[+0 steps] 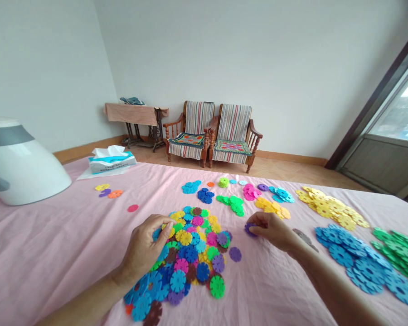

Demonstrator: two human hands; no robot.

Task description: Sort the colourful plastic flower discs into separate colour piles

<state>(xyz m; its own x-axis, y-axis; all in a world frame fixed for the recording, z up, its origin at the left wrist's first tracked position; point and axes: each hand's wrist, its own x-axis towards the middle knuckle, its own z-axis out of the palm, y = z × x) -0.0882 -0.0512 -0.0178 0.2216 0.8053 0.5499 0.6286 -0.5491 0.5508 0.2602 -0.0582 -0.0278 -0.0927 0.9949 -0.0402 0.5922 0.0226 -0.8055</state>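
Note:
A mixed heap of colourful plastic snowflake discs (191, 253) lies on the pink cloth in front of me. My left hand (145, 242) is at the heap's left side, thumb and index finger pressed together over yellow and blue discs. Whether a disc is caught in that pinch is hard to make out. To the right of the heap, my right hand (270, 230) pinches a purple snowflake disc (250, 229) just above the cloth. Another purple disc (235, 254) lies between the heap and my right wrist. Some brown discs (305, 238) are partly hidden behind my right forearm.
Sorted piles lie to the right: yellow discs (331, 207), blue discs (363, 260) and green discs (399, 253). Smaller colour groups, including pink discs (251, 192), line the far side. A white kettle (30, 163) and a tissue box (112, 162) stand at left.

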